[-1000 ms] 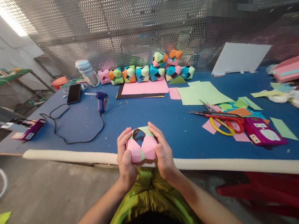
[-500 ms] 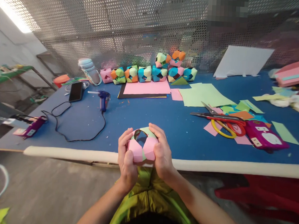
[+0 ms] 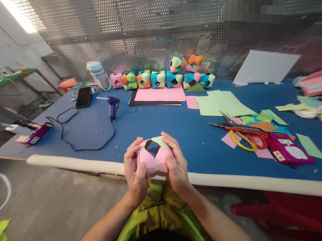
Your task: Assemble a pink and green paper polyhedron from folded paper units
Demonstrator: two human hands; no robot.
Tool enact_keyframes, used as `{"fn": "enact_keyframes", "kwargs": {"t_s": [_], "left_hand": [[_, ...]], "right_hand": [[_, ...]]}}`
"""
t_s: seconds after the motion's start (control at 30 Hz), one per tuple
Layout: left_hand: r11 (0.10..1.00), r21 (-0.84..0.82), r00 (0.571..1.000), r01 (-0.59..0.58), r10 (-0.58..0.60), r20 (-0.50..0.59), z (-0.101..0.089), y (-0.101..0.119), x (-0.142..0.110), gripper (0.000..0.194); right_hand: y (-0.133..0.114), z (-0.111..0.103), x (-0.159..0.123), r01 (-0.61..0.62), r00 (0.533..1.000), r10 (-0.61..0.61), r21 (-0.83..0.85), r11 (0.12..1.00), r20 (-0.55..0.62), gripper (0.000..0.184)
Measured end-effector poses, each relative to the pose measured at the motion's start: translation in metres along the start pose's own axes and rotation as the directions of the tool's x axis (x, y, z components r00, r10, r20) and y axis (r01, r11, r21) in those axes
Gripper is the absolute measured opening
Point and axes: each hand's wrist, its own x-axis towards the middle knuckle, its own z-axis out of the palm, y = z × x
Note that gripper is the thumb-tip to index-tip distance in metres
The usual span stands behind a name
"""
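Between both hands, over the table's front edge, is a folded paper ball (image 3: pixel 147 161) of pink and pale green pieces, with a dark opening facing up. My left hand (image 3: pixel 136 170) grips its left side, thumb on the near face. On the right side, my right hand (image 3: pixel 178 165) wraps around it with the thumb pressed to the pink paper. The far side and underside of the ball are hidden. At the back of the table stands a row of similar paper balls (image 3: pixel 158 79) in mixed colours, two of them stacked on top.
A blue glue gun (image 3: pixel 113 107) with a black cord stands left of centre, near a phone (image 3: pixel 84 97) and a bottle (image 3: pixel 98 75). To the right lie scissors (image 3: pixel 241 140), green paper sheets (image 3: pixel 222 102), scraps and a purple power strip (image 3: pixel 290 150). Pink paper (image 3: pixel 159 95) lies behind.
The view has shifted slightly, moving the table items a little to the right. My left hand sits slightly further left on the paper ball, its thumb moved a bit right; both hands still hold it.
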Motion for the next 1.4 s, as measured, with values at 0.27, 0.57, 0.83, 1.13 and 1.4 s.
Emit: {"fn": "enact_keyframes", "kwargs": {"t_s": [0.27, 0.57, 0.83, 1.13, 1.4], "left_hand": [[0.999, 0.017, 0.998, -0.033, 0.032, 0.058, -0.004, 0.001, 0.0, 0.045], [0.998, 0.028, 0.994, -0.054, 0.052, 0.092, -0.007, 0.0, 0.001, 0.036], [0.997, 0.037, 0.994, -0.072, 0.068, 0.091, -0.009, -0.002, 0.001, 0.035], [0.998, 0.024, 0.991, -0.064, 0.06, 0.116, -0.011, -0.001, 0.003, 0.037], [0.998, 0.051, 0.988, -0.029, 0.021, 0.151, -0.014, -0.001, 0.005, 0.041]], "right_hand": [[-0.003, -0.004, 0.001, -0.059, 0.998, 0.06, 0.122, 0.991, -0.009, 0.029], [-0.002, -0.003, 0.001, -0.07, 0.997, 0.071, 0.104, 0.992, -0.012, 0.03], [-0.003, -0.002, 0.001, -0.099, 0.994, 0.101, 0.065, 0.993, -0.035, 0.028], [-0.005, -0.003, 0.001, -0.025, 1.0, 0.025, 0.033, 0.999, -0.003, 0.031], [-0.006, -0.004, 0.002, -0.029, 1.0, 0.029, -0.005, 1.0, 0.003, 0.032]]}}
